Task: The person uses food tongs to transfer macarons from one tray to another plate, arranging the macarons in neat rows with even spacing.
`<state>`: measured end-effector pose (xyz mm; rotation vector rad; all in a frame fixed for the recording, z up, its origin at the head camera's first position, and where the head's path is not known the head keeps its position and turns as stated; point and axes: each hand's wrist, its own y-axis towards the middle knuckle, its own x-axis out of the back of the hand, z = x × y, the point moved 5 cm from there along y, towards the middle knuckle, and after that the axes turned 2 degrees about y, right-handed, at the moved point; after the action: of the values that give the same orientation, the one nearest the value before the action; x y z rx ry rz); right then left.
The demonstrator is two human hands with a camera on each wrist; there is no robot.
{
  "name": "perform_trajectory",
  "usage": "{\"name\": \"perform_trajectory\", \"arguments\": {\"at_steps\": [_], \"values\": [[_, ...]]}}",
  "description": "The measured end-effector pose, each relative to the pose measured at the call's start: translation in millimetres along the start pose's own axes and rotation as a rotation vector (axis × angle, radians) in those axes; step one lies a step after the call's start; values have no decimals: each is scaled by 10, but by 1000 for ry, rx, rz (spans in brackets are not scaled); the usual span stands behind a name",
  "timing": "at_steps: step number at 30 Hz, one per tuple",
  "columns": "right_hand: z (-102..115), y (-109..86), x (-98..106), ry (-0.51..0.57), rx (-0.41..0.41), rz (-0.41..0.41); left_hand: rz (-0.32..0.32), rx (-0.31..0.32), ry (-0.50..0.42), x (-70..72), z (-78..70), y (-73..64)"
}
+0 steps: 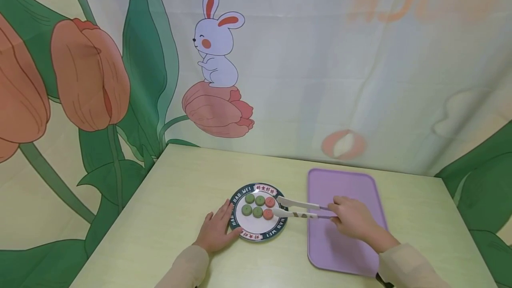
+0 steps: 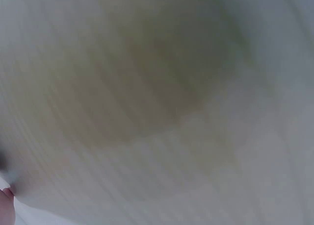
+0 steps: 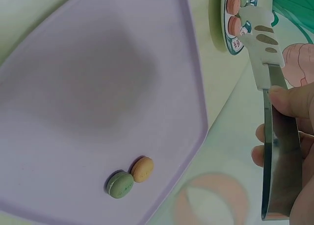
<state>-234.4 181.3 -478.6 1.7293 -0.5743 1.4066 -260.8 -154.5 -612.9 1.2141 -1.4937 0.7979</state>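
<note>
My right hand (image 1: 354, 218) grips a pair of tongs (image 1: 298, 203) with pale tips and a metal handle. Their tips are apart over the right side of a round plate (image 1: 253, 230), close to two pink macarons (image 1: 268, 214). Whether they touch a macaron I cannot tell. Several green macarons (image 1: 246, 210) sit left of the pink ones. At the plate's left rim rests my left hand (image 1: 217, 230), fingers extended and thumb near the lower edge. In the right wrist view, a green macaron (image 3: 120, 185) and a yellow-orange macaron (image 3: 143, 169) lie side by side on the purple tray (image 3: 73, 151).
The purple tray (image 1: 324, 243) lies right of the plate, under my right hand and forearm. A pale table (image 1: 192, 172) carries both. Behind it hangs a cloth (image 1: 288, 79) printed with tulips and a rabbit. The left wrist view is mostly blur.
</note>
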Motion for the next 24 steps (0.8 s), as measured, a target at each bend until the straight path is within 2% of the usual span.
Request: {"name": "perform_trajectory", "arguments": {"at_steps": [10,24], "values": [[-68,-85,-8,0,-5,-9,13,0,13,-37,26,7],[-132,-194,47,19,-11,-27,-3,-1,12,-57,43,10]]}}
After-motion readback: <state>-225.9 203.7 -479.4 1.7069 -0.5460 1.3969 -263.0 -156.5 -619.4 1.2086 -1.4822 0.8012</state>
